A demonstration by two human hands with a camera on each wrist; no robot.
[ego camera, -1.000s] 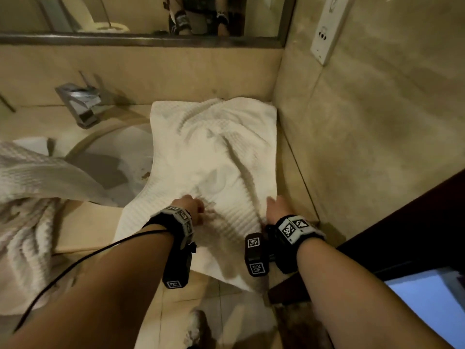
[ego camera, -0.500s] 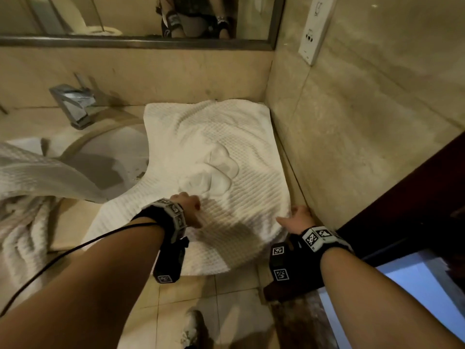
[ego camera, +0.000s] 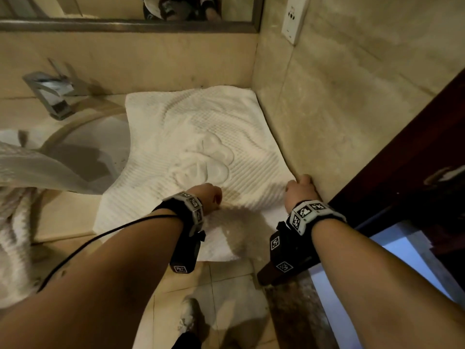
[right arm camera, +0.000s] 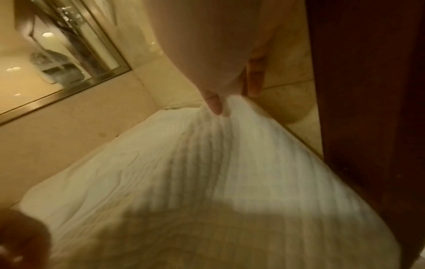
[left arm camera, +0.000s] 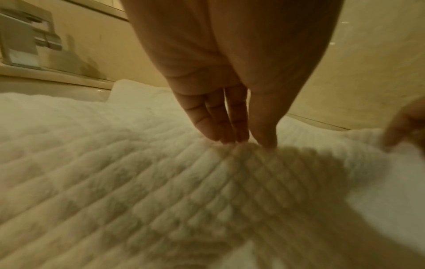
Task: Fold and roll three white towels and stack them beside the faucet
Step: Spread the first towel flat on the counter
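A white waffle towel (ego camera: 201,127) lies spread on the counter between the sink and the right wall, its front edge hanging over the counter edge. My left hand (ego camera: 208,195) is on the towel's front middle; in the left wrist view its straight fingertips (left arm camera: 225,134) and thumb pinch a small ridge of the towel (left arm camera: 115,172). My right hand (ego camera: 299,187) is at the towel's right edge by the wall. There its thumb (right arm camera: 214,105) and a finger pinch the raised edge of the towel (right arm camera: 207,172). The chrome faucet (ego camera: 50,94) stands at the back left.
More white towels (ego camera: 17,222) lie heaped at the left, one draped over the sink basin (ego camera: 100,142). The marble wall (ego camera: 339,109) bounds the counter on the right, with a dark wooden door frame (ego camera: 402,172) just past it. A mirror (ego camera: 100,8) runs along the back.
My right hand has slid right along the towel to the wall, pulling the cloth wider and flatter; the creases have smoothed out. My left hand has stayed near the front middle.
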